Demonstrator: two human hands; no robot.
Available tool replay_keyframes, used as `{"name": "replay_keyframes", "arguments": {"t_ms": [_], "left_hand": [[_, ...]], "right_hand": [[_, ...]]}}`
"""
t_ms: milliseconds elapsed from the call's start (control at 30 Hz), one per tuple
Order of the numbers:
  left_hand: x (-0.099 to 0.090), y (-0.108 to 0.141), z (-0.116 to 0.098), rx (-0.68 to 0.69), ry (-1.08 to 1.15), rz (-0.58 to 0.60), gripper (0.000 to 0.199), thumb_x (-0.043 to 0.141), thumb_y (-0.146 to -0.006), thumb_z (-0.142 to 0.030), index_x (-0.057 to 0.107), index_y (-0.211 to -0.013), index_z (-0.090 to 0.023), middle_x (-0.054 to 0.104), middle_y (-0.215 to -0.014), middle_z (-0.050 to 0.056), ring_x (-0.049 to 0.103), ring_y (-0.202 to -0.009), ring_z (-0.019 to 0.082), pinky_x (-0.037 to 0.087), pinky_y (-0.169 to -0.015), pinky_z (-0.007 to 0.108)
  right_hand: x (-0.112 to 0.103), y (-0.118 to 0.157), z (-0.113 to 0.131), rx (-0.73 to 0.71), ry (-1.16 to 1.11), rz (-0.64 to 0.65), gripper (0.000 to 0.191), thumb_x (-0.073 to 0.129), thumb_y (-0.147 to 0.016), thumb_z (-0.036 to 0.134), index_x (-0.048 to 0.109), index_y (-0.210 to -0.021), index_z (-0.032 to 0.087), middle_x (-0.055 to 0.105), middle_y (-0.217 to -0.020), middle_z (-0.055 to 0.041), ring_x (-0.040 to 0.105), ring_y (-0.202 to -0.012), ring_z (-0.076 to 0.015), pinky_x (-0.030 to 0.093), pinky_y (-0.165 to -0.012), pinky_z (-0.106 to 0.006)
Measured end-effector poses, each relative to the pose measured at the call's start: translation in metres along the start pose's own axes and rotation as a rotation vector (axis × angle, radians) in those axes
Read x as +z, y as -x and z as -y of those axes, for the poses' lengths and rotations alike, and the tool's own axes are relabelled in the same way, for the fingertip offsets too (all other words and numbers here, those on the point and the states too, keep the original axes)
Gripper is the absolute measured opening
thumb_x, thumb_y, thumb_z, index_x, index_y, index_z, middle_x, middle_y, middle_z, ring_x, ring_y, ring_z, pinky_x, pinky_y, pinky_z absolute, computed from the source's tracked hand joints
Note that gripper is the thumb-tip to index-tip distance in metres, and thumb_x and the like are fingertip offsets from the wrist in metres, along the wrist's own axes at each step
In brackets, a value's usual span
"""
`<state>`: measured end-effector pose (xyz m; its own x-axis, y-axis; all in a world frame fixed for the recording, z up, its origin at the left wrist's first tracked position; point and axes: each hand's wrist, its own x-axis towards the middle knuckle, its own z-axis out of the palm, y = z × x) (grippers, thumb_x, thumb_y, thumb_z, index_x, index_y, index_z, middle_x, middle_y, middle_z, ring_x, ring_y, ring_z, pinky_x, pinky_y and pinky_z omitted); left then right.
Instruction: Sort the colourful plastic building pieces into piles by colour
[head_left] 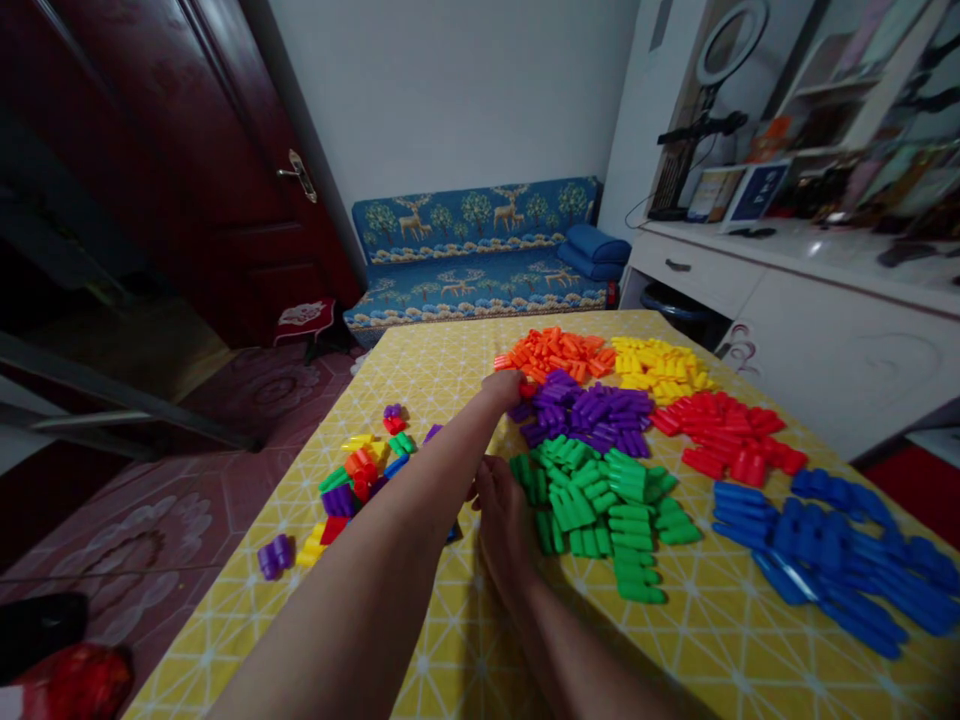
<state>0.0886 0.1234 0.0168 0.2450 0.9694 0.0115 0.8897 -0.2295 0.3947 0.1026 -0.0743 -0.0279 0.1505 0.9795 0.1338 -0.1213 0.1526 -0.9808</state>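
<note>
My left hand (508, 385) reaches across the yellow-patterned table to the purple block pile (589, 412), its fingers closed on a red building block (528, 390). The orange block pile (559, 352) lies just beyond that hand. Nearer to me, my right hand (502, 505) rests low at the left edge of the green block pile (600, 490). Its fingers are curled, with the tips partly hidden by my left forearm, and what they hold cannot be made out. Left of the forearm lies a loose mix of coloured blocks (361, 470).
Further piles are yellow blocks (660, 370), red blocks (731, 435) and blue blocks (840, 550) on the table's right side. A patterned sofa (472, 250) stands behind the table (420, 350). To the right is a white dresser (825, 320), to the left a dark red door (202, 180).
</note>
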Motion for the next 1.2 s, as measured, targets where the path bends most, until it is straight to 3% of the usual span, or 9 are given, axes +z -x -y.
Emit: {"name": "replay_keyframes", "arguments": {"t_ms": [133, 233, 400, 433, 533, 667, 900, 1033, 1200], "left_hand": [[0.002, 0.003, 0.013, -0.018, 0.072, -0.049, 0.019, 0.070, -0.075, -0.024, 0.070, -0.093, -0.020, 0.071, -0.091, 0.008, 0.065, -0.095, 0.024, 0.047, -0.080, 0.029], [-0.004, 0.016, 0.027, -0.035, 0.157, -0.112, 0.015, 0.063, -0.083, -0.029, 0.066, -0.091, -0.018, 0.069, -0.085, 0.007, 0.063, -0.085, 0.021, 0.045, -0.073, 0.027], [-0.016, 0.077, 0.046, -0.050, 0.347, -0.191, 0.021, 0.049, -0.090, -0.034, 0.060, -0.088, -0.017, 0.058, -0.068, -0.001, 0.051, -0.062, 0.011, 0.039, -0.059, 0.022], [-0.017, 0.093, 0.048, -0.068, 0.524, -0.182, 0.022, 0.050, -0.089, -0.036, 0.058, -0.084, -0.016, 0.053, -0.063, -0.003, 0.046, -0.056, 0.010, 0.036, -0.055, 0.021], [-0.020, 0.138, 0.050, -0.123, 0.949, -0.028, 0.036, 0.059, -0.082, -0.050, 0.054, -0.073, -0.016, 0.045, -0.057, -0.005, 0.039, -0.050, 0.008, 0.031, -0.048, 0.020], [-0.020, 0.172, 0.052, -0.127, 1.145, 0.172, 0.048, 0.069, -0.072, -0.060, 0.052, -0.068, -0.015, 0.048, -0.058, -0.003, 0.042, -0.050, 0.007, 0.029, -0.047, 0.019], [-0.020, 0.174, 0.062, -0.244, 1.448, 0.293, 0.057, 0.060, -0.076, -0.069, 0.063, -0.081, -0.012, 0.056, -0.063, 0.001, 0.044, -0.048, 0.006, 0.025, -0.042, 0.016], [-0.025, 0.173, 0.064, -0.282, 1.798, 0.347, 0.074, 0.035, -0.087, -0.073, 0.065, -0.104, -0.007, 0.067, -0.085, 0.013, 0.064, -0.071, 0.015, 0.049, -0.061, 0.022], [-0.023, 0.174, 0.067, -0.195, 1.990, 0.469, 0.083, 0.028, -0.088, -0.074, 0.057, -0.122, -0.004, 0.068, -0.102, 0.018, 0.069, -0.086, 0.021, 0.054, -0.077, 0.029]], "right_hand": [[-0.002, 0.001, 0.003, 0.039, 0.028, 0.007, 0.039, 0.043, -0.093, 0.053, 0.063, -0.096, 0.020, 0.063, -0.073, -0.0014, 0.058, -0.064, -0.0157, 0.044, -0.058, -0.026], [-0.003, 0.002, 0.003, 0.024, 0.064, -0.016, 0.039, 0.043, -0.093, 0.053, 0.063, -0.103, 0.021, 0.069, -0.093, -0.0054, 0.063, -0.082, -0.0187, 0.049, -0.073, -0.030], [-0.003, -0.001, 0.000, 0.022, 0.010, -0.112, 0.051, 0.045, -0.091, 0.057, 0.053, -0.124, 0.018, 0.065, -0.116, -0.0122, 0.062, -0.103, -0.0223, 0.050, -0.086, -0.034], [-0.003, -0.001, -0.001, 0.018, 0.002, -0.120, 0.055, 0.045, -0.091, 0.057, 0.049, -0.129, 0.017, 0.064, -0.118, -0.0131, 0.062, -0.104, -0.0223, 0.050, -0.086, -0.035], [-0.004, -0.001, -0.002, -0.022, 0.010, -0.122, 0.062, 0.045, -0.092, 0.056, 0.040, -0.140, 0.017, 0.057, -0.130, -0.0145, 0.057, -0.116, -0.0230, 0.048, -0.091, -0.036], [-0.006, 0.000, 0.002, -0.044, -0.028, -0.070, 0.062, 0.049, -0.091, 0.053, 0.039, -0.142, 0.020, 0.055, -0.135, -0.0135, 0.058, -0.116, -0.0240, 0.051, -0.086, -0.035], [-0.007, 0.001, 0.004, -0.027, -0.008, -0.087, 0.041, 0.051, -0.089, 0.055, 0.058, -0.105, 0.018, 0.067, -0.086, -0.0060, 0.060, -0.068, -0.0170, 0.048, -0.058, -0.028], [-0.008, 0.002, 0.006, -0.279, 0.129, -0.118, 0.029, 0.051, -0.093, 0.044, 0.060, -0.106, 0.020, 0.065, -0.108, -0.0092, 0.061, -0.098, -0.0211, 0.050, -0.084, -0.036], [-0.009, 0.002, 0.010, -0.565, 0.337, -0.144, 0.019, 0.056, -0.092, 0.034, 0.065, -0.104, 0.022, 0.058, -0.120, -0.0097, 0.052, -0.118, -0.0231, 0.043, -0.101, -0.044]]}}
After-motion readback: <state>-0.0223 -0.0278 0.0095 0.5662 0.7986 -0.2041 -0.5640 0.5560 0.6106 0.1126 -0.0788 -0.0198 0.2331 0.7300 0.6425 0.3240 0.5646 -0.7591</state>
